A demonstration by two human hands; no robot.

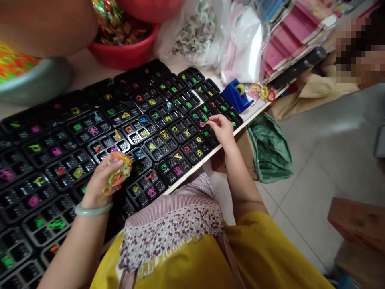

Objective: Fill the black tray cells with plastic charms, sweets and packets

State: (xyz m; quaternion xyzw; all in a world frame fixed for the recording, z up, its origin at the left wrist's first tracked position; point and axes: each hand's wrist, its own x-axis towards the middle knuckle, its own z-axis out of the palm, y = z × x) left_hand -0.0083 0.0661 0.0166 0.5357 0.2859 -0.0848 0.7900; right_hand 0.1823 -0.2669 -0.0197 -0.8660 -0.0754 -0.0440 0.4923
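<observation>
Many black compartment trays (90,132) lie side by side on a white table, each with small coloured plastic shapes in its cells. My left hand (104,180), with a pale green bangle on the wrist, is closed around a bunch of small plastic pieces (118,172) in orange, green and yellow. My right hand (221,126) reaches over the trays at the table's right front edge, fingertips pinched just above a tray cell (207,130); whether it grips a piece is too small to tell.
A red basin (126,52) of coloured pieces and a grey bowl (36,80) stand at the back. Clear plastic bags (210,36), a blue tape dispenser (237,94) and pink packets (288,36) lie back right. A green bag (269,148) is on the floor. Another person (357,52) sits at right.
</observation>
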